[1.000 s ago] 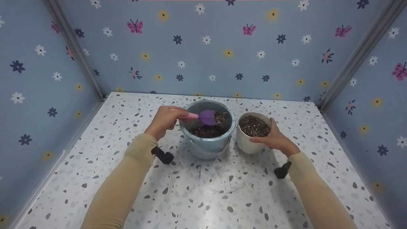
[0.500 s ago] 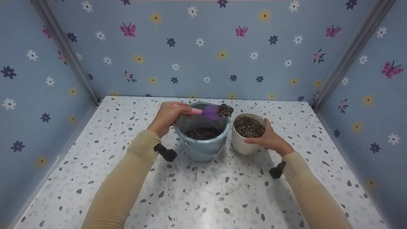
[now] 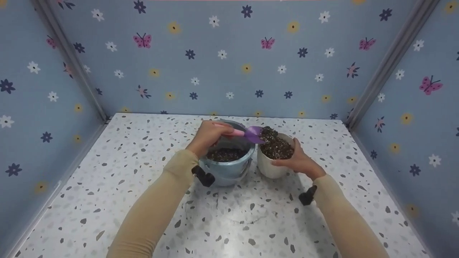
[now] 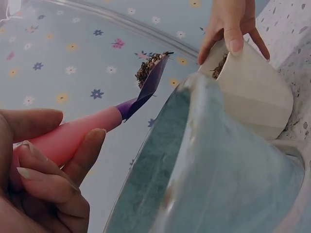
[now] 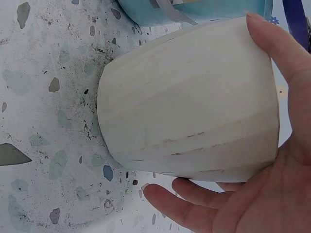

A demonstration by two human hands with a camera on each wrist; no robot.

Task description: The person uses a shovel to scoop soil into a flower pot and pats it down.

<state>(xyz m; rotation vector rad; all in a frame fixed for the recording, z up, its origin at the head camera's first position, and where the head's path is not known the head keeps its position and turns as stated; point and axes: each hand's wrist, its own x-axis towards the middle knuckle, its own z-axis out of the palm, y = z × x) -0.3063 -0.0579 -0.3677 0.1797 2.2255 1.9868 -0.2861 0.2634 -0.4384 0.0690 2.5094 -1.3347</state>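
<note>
My left hand (image 3: 208, 138) grips the pink handle of a small trowel (image 3: 253, 134). Its purple blade, heaped at the tip with dark, speckled potting soil (image 3: 269, 134), is over the left side of a cream flowerpot (image 3: 269, 167). That pot is filled nearly to the rim with soil (image 3: 279, 149). My right hand (image 3: 301, 159) holds the pot from the right, thumb at the near rim and fingers along the side, as the right wrist view of the pot (image 5: 194, 107) shows. A light blue bucket (image 3: 224, 172) stands just left of the pot, with soil low inside it.
The pot and bucket stand on a white speckled tabletop (image 3: 200, 229). Scattered dark crumbs (image 5: 87, 116) lie near the pot's base. Blue panels with flowers and butterflies rise at the back (image 3: 229, 71) and on both sides.
My left hand has carried the loaded trowel up out of the bucket and rightward over the pot. The right hand stays on the pot. The head view has shifted slightly.
</note>
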